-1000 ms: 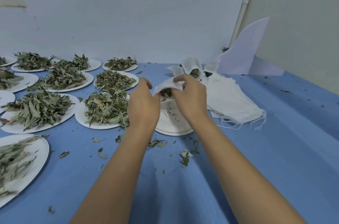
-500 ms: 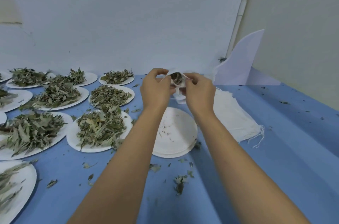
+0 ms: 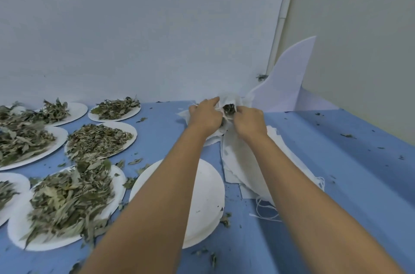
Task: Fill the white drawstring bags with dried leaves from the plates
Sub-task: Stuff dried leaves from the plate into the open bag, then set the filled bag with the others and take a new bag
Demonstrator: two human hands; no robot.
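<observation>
Shift over the last second. The left hand point(image 3: 205, 116) and right hand point(image 3: 249, 121) have left the near empty plate point(image 3: 208, 195), above which they held the white drawstring bag point(image 3: 229, 99) open. They have carried it to the far bags by the wall, gripping it close together at its mouth, where dried leaves point(image 3: 230, 108) show.
</observation>
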